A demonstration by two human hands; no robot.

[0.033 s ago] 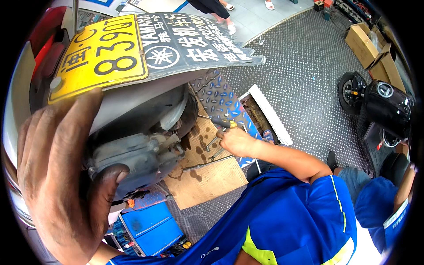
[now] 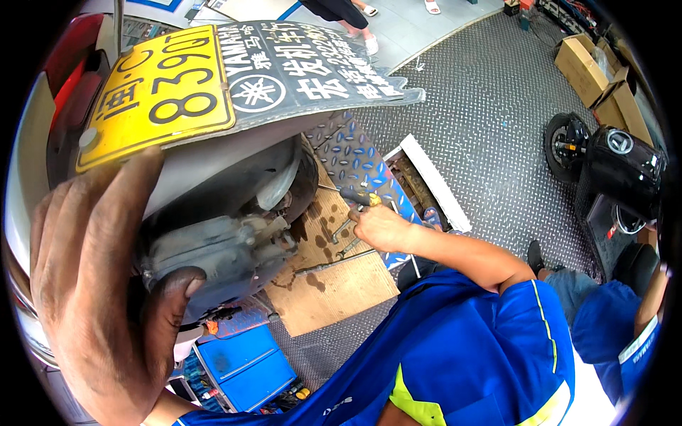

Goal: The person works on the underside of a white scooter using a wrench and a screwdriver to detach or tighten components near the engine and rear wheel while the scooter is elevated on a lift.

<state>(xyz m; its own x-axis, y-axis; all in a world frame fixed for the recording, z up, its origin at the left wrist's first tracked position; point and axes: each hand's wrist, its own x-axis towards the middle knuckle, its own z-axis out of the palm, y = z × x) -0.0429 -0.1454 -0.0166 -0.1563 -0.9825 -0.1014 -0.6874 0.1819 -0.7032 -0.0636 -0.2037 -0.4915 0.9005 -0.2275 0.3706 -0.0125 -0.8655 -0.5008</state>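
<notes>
My left hand (image 2: 99, 284), smudged with dark grime, fills the left side, curled against the scooter's rear mudguard (image 2: 188, 145), gripping just under a yellow plate (image 2: 170, 85). Its thumb lies near a grimy dark housing (image 2: 199, 248) beneath. My right hand is not in view. A co-worker in a blue shirt (image 2: 469, 326) reaches in from below; their right hand (image 2: 376, 227) holds a yellow-and-black screwdriver (image 2: 359, 197) beside the rear wheel (image 2: 302, 184). Loose metal tools (image 2: 344, 248) lie under that hand on oil-spotted cardboard (image 2: 334, 298).
A blue toolbox (image 2: 234, 362) stands at bottom left. A white-edged lift opening (image 2: 433, 177) interrupts the checker-plate floor (image 2: 469, 85). A black scooter (image 2: 614, 174) and open boxes (image 2: 582, 71) stand at right. Another person crouches at far right (image 2: 604, 319); bystanders' legs (image 2: 348, 21) show at top.
</notes>
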